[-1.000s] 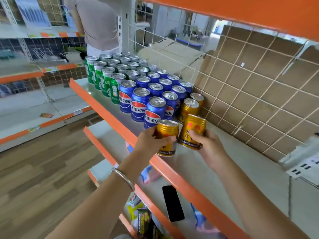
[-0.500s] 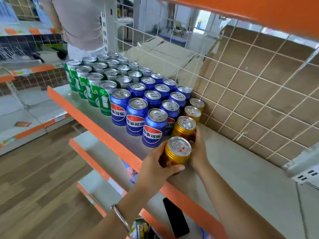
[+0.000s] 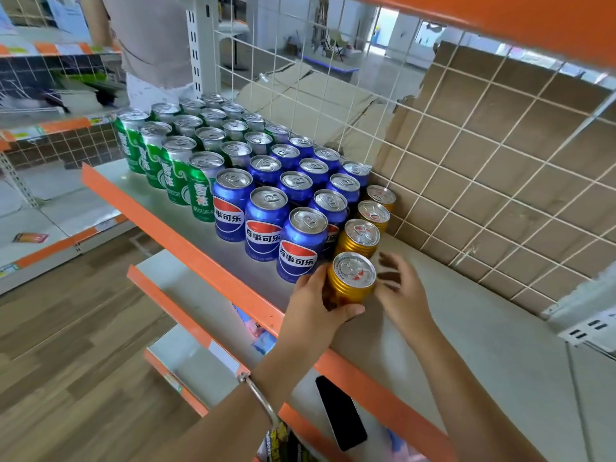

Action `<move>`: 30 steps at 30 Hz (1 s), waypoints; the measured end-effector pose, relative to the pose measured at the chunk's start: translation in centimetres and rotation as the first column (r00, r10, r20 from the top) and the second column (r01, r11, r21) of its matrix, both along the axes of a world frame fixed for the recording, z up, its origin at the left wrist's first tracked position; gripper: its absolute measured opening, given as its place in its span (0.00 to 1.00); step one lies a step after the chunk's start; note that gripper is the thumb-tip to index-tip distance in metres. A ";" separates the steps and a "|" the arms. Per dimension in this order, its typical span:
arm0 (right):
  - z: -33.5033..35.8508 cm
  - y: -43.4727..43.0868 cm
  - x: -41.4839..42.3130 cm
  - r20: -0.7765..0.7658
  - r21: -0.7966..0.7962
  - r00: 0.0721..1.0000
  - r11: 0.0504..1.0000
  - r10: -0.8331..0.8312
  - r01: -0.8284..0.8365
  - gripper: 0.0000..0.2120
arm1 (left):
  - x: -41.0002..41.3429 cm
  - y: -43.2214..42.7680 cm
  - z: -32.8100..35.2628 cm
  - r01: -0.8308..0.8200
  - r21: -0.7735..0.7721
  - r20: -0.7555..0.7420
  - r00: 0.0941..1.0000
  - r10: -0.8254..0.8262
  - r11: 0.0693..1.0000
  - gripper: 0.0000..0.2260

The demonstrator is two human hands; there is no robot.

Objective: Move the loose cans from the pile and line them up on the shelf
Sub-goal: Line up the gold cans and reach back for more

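Note:
Green cans [image 3: 175, 175], blue cans [image 3: 266, 221] and a row of gold cans stand in lines on the grey shelf [image 3: 466, 328]. My left hand [image 3: 313, 311] grips the front gold can [image 3: 350, 283], which stands upright on the shelf at the front of the gold row. Behind it stands another gold can [image 3: 360, 236], with two more further back. My right hand [image 3: 400, 288] hovers just right of the front gold can with fingers spread and blurred, holding nothing.
The shelf has an orange front lip [image 3: 186, 241] and a wire grid back with cardboard [image 3: 500, 161] behind. A black phone [image 3: 340, 411] lies on the lower shelf. A person [image 3: 150, 45] stands beyond the shelf at upper left. An orange shelf [image 3: 500, 18] hangs overhead.
Both gold cans went from held in the air to standing on the shelf. My right hand let go of its can and drew back; my left still grips the front one.

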State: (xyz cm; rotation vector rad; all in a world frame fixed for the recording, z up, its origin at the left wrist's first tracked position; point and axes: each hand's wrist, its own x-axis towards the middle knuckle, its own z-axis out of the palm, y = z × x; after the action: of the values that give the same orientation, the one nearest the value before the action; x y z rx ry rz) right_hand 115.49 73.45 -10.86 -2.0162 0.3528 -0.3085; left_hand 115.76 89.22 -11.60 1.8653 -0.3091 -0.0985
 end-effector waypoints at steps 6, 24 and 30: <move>0.4 1.5 -1.7 -0.182 -0.078 0.937 0.945 0.300 -0.317 0.32 | -0.3 0.6 0.5 -0.051 0.053 0.024 0.998 0.050 0.997 0.28; -1.2 5.3 -2.4 0.030 -0.078 0.999 0.997 -0.025 0.028 0.29 | 1.0 2.8 0.8 0.163 0.367 -0.105 0.985 -0.133 0.916 0.09; -0.7 5.5 -2.4 -0.015 -0.058 0.998 0.997 -0.056 0.055 0.32 | 0.3 2.4 1.2 0.274 0.380 -0.092 0.962 -0.259 0.883 0.05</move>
State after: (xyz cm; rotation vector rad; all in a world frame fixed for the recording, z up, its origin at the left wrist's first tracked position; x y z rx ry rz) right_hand 113.09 78.96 -11.60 -2.0691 0.4153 -0.3399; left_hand 116.07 91.62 -10.36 2.2028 -0.5520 -0.4110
